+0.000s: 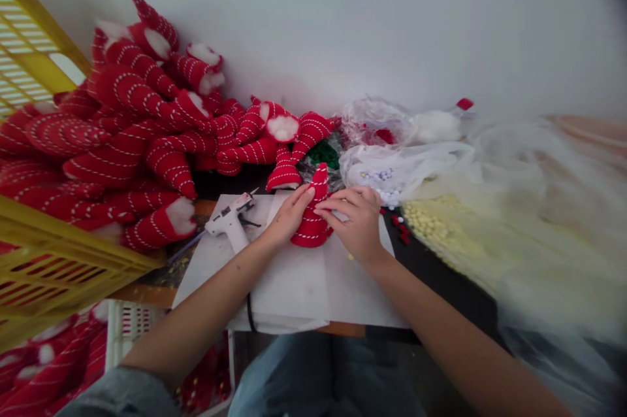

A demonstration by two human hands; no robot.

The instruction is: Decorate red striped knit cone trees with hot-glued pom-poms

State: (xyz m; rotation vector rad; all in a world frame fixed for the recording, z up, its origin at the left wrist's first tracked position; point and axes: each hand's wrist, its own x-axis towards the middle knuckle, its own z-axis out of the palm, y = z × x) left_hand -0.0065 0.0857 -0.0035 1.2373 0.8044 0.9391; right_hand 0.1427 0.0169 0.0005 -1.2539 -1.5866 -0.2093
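A: What's closest?

B: Denim lap (323, 371) under the near edge of the tabletop (441, 273). White crate (115, 329) below its near-left corner, more red striped pieces beside it.

A: Hands?

B: Both over the paper sheet (294, 286), meeting at one red cone (311, 224). Cone stands roughly upright, wide end down, near the sheet's far edge. Left hand (292, 211) grips its left flank, thumb toward the tip. Right hand (357, 221) is narrow: thumb and forefinger tips close together against the cone's right side. Can't tell if a small part sits between them.

A: Step in hand?

B: My read: fingertip work on the cone's side. Next move calls for a firm left hold and a light, accurate right touch.

A: Rest of the surface?

B: Glue gun (230, 221) on the sheet's far-left corner, nozzle aimed away. Small red bits (402, 234) loose just past the sheet's right edge. Large clear bag of yellow bits (431, 221) along the tabletop's right side. Bag of white bits (386, 185) and green bits (323, 154) beyond the sheet's far edge.

A: Room?

B: Yellow crate (63, 266) at the tabletop's left edge. Heap of striped cones (132, 93), white stuffing showing, fills the far-left corner, up against a plain pale wall (416, 25).
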